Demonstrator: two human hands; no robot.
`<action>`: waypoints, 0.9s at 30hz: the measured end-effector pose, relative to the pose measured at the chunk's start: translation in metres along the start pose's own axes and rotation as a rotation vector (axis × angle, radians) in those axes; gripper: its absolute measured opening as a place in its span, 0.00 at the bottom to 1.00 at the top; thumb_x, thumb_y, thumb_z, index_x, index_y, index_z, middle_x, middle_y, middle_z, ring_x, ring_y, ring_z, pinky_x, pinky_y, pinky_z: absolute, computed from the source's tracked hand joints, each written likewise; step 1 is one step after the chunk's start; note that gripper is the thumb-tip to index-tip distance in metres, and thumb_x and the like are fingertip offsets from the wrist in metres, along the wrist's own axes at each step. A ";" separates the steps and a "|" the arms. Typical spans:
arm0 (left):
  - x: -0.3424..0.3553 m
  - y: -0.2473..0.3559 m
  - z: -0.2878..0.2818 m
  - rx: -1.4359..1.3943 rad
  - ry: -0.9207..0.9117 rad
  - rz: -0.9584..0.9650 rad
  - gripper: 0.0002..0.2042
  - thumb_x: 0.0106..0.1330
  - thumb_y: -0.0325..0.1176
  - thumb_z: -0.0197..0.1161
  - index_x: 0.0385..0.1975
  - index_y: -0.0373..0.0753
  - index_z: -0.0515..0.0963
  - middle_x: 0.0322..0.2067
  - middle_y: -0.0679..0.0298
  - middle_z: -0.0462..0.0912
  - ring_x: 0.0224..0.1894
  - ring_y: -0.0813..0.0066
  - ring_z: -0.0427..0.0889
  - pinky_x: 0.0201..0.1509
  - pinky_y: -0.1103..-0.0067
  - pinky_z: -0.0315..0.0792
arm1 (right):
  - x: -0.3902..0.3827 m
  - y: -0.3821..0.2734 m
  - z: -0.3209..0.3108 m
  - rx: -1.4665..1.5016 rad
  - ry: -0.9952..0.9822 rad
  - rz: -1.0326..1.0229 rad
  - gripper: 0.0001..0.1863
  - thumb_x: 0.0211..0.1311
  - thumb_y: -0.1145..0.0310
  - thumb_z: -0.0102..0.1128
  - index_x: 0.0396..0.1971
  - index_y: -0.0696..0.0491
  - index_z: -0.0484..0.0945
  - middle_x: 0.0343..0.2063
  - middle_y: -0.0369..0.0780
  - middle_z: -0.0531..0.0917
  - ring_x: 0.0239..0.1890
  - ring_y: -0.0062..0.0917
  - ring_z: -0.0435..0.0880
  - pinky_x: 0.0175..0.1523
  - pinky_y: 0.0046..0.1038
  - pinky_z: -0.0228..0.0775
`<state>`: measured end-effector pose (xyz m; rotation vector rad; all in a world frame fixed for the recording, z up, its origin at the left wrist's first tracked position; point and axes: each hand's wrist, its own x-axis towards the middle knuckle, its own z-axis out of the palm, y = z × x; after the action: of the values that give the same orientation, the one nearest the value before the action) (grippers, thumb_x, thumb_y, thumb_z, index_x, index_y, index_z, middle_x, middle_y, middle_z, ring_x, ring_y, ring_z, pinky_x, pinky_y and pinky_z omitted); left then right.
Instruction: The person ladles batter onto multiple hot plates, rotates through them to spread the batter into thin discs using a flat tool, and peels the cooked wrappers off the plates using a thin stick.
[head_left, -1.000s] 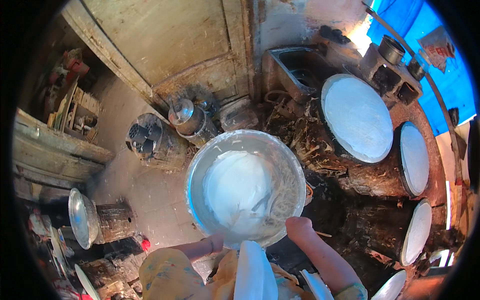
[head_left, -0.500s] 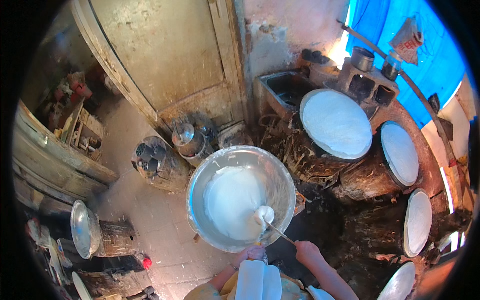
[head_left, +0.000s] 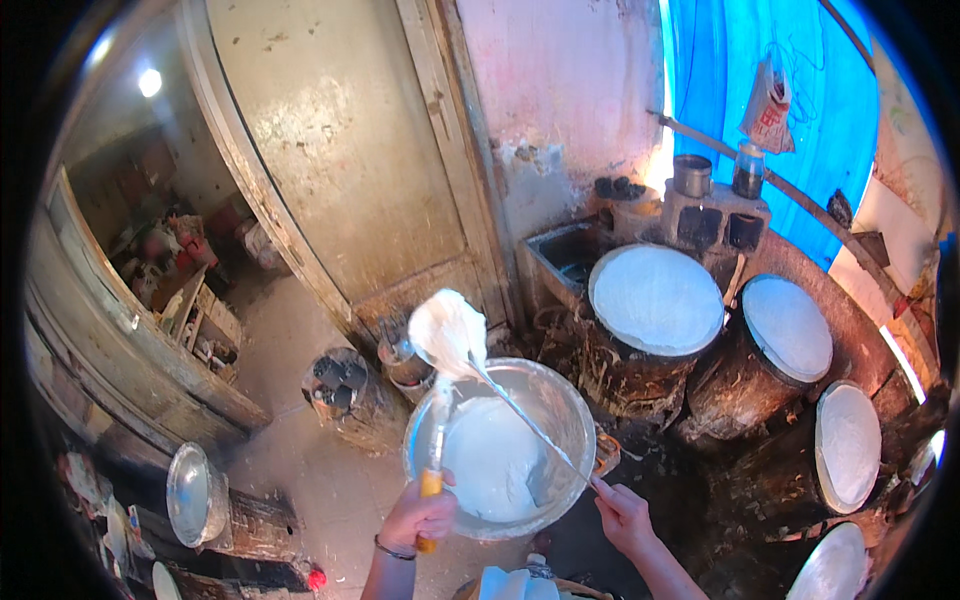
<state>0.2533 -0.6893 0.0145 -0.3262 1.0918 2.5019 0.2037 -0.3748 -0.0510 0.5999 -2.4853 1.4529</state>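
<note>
A big lump of wet white dough (head_left: 446,330) hangs over the far rim of a wide metal basin (head_left: 582,405). It clings to the end of a long thin-handled tool (head_left: 535,428), whose head it hides. My right hand (head_left: 624,514) grips the handle's near end, right of the basin. My left hand (head_left: 419,514) is closed round the yellow handle of a scraper (head_left: 431,483) held upright. The scraper's batter-smeared blade reaches up to just below the lump; whether they touch I cannot tell. More white batter (head_left: 490,460) lies in the basin.
Several drum stoves topped with round white-covered griddles (head_left: 655,300) curve along the right. Behind the basin stand a bucket of dark briquettes (head_left: 340,380) and a metal pot (head_left: 405,362). At left, a metal bowl (head_left: 190,495) rests on a drum.
Both hands have risen and moved forward, lifting the dough lump out of the basin. The scraper now stands upright in my left hand. My view has tilted upward.
</note>
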 end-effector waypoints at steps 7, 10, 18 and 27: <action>0.026 0.030 -0.043 -0.176 -0.056 -0.177 0.10 0.63 0.27 0.51 0.44 0.42 0.64 0.17 0.73 0.62 0.11 0.90 0.57 0.13 0.90 0.53 | 0.020 0.005 0.040 0.078 0.086 0.015 0.16 0.53 0.78 0.57 0.44 0.54 0.77 0.19 0.42 0.74 0.20 0.33 0.75 0.25 0.28 0.67; 0.055 0.017 -0.048 -0.070 -0.028 -0.385 0.09 0.65 0.30 0.50 0.44 0.41 0.63 0.17 0.72 0.62 0.11 0.89 0.59 0.14 0.89 0.56 | 0.012 0.033 0.048 -0.098 0.056 0.146 0.17 0.53 0.73 0.59 0.45 0.47 0.77 0.20 0.41 0.74 0.22 0.33 0.75 0.26 0.30 0.68; 0.135 -0.018 0.083 0.487 -0.324 -0.571 0.08 0.64 0.26 0.48 0.41 0.42 0.66 0.14 0.75 0.57 0.10 0.88 0.56 0.10 0.91 0.54 | -0.084 0.039 -0.042 -0.294 0.410 0.470 0.22 0.50 0.69 0.64 0.48 0.40 0.76 0.19 0.38 0.71 0.20 0.28 0.74 0.24 0.26 0.68; 0.143 -0.173 0.359 0.901 -1.086 -0.934 0.14 0.64 0.29 0.51 0.48 0.43 0.60 0.15 0.71 0.60 0.11 0.86 0.59 0.11 0.87 0.55 | -0.239 -0.012 -0.129 -0.575 1.354 0.653 0.13 0.54 0.77 0.56 0.41 0.56 0.77 0.22 0.42 0.75 0.24 0.27 0.74 0.28 0.26 0.66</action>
<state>0.1813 -0.2789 0.0910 0.5907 1.0392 0.9061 0.4191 -0.2104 -0.0660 -1.0432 -1.7218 0.6724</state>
